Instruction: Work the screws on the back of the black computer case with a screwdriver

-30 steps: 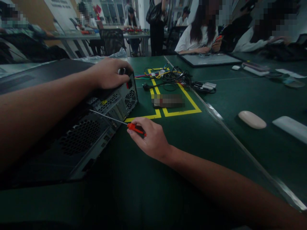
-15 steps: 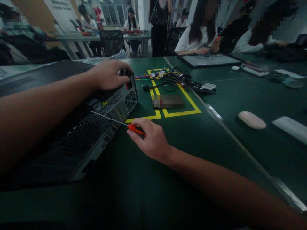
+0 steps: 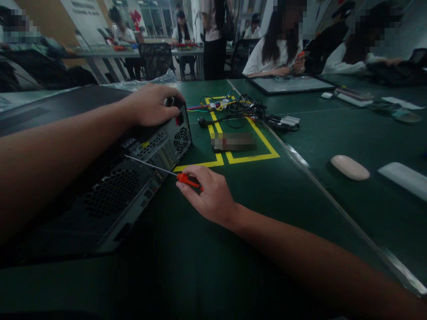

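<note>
A black desktop computer case (image 3: pixel 115 193) lies on the green table at the left, its back panel with vents and ports turned toward me. My left hand (image 3: pixel 155 104) grips the far upper edge of the case, fingers curled over it and thumb near a red switch; some fingertips are hidden. Pinched in my right hand (image 3: pixel 208 191) is a screwdriver (image 3: pixel 187 178) with an orange handle. Its long thin shaft reaches left, and the tip meets the back panel near its top edge. Whether a screw sits under the tip, I cannot tell.
Yellow tape (image 3: pixel 255 158) marks rectangles on the table (image 3: pixel 267 258). Tangled black cables (image 3: pixel 247 106) and a blurred-out object (image 3: pixel 233 142) lie there. A pale computer mouse (image 3: pixel 350 167) and a white bar (image 3: pixel 405 178) are at right. Several people sit beyond.
Both hands, the screwdriver and the computer case keep practically the same positions. In the background, a standing person has moved slightly left and turned.
</note>
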The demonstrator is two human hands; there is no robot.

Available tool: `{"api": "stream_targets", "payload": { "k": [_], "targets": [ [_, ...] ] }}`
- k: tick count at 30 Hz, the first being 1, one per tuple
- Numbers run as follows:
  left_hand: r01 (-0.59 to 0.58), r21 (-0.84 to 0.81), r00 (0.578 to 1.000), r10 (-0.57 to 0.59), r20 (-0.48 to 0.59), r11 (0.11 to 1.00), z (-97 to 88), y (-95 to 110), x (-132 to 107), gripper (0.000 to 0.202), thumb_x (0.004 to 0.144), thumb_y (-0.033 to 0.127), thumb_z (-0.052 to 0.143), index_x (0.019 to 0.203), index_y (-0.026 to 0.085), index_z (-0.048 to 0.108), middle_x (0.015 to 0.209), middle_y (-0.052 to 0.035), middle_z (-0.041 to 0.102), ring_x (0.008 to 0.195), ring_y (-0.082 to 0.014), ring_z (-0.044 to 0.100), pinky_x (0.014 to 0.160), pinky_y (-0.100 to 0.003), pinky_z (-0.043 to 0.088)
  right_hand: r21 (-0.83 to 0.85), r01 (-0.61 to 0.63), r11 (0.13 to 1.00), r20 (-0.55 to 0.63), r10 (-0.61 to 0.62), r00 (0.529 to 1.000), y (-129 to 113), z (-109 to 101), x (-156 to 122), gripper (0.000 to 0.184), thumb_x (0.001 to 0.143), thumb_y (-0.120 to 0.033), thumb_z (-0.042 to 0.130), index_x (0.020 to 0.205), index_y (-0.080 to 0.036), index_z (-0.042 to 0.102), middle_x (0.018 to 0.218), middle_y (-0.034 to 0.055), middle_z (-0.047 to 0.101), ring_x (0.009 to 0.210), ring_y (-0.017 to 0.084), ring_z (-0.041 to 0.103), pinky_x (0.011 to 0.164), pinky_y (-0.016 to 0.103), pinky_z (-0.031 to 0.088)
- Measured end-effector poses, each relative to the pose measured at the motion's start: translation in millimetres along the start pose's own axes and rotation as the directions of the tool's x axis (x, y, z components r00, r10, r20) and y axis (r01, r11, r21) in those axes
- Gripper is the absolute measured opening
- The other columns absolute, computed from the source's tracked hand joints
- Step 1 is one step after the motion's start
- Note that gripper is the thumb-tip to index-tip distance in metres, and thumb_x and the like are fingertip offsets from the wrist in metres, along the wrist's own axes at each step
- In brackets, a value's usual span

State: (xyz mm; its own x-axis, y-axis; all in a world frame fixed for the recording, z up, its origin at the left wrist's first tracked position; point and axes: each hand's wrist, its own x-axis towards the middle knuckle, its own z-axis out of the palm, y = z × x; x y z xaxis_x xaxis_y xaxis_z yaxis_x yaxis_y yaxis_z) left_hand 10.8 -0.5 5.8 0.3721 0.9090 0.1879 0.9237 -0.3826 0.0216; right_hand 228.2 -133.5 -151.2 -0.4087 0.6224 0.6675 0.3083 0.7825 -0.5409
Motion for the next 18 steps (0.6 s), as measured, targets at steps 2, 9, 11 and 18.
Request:
{"api": "stream_targets", "payload": {
  "k": [2,9,11,18],
  "targets": [
    [0.005,-0.007,1.0,-0.005,-0.004,1.0,-0.1,-0.6,0.0,0.075,0.096,0.047,0.048,0.154,0.011,0.076,0.144,-0.0172,0.079,0.134,-0.0377,0.071,0.126,-0.054,0.047,0.007,0.019,1.0,-0.008,-0.019,1.0,0.1,-0.3,0.2,0.021,0.117,-0.039,0.066,0.127,-0.022,0.072,0.113,0.0068,0.083,0.098,0.021,0.08,0.089,0.032,0.062],
    [-0.006,0.004,1.0,0.006,0.013,1.0,-0.8,-1.6,-0.6,0.078,0.097,0.049,0.046,0.156,0.007,0.074,0.146,-0.0208,0.076,0.134,-0.0378,0.07,0.126,-0.053,0.047,0.0,0.033,0.999,-0.018,-0.033,0.999,-1.4,-1.0,0.8,0.02,0.119,-0.039,0.065,0.126,-0.021,0.071,0.111,0.0067,0.083,0.097,0.02,0.079,0.087,0.033,0.062],
    [0.002,0.001,1.0,-0.002,0.008,1.0,-0.8,-0.6,-0.7,0.078,0.097,0.049,0.047,0.157,0.006,0.073,0.147,-0.0214,0.075,0.134,-0.0384,0.07,0.126,-0.054,0.047,-0.004,0.03,1.0,-0.021,-0.03,0.999,-1.5,-1.0,0.7,0.021,0.119,-0.039,0.064,0.127,-0.021,0.072,0.111,0.007,0.083,0.096,0.02,0.079,0.087,0.033,0.061],
    [0.004,-0.01,1.0,-0.004,0.01,1.0,0.0,0.4,-0.5,0.075,0.097,0.045,0.047,0.156,0.006,0.074,0.147,-0.0209,0.077,0.136,-0.039,0.07,0.127,-0.056,0.046,-0.019,0.036,0.999,-0.029,-0.037,0.999,0.4,0.2,0.7,0.029,0.12,-0.045,0.062,0.127,-0.019,0.074,0.111,0.0087,0.083,0.099,0.022,0.079,0.088,0.035,0.062]
  ]
}}
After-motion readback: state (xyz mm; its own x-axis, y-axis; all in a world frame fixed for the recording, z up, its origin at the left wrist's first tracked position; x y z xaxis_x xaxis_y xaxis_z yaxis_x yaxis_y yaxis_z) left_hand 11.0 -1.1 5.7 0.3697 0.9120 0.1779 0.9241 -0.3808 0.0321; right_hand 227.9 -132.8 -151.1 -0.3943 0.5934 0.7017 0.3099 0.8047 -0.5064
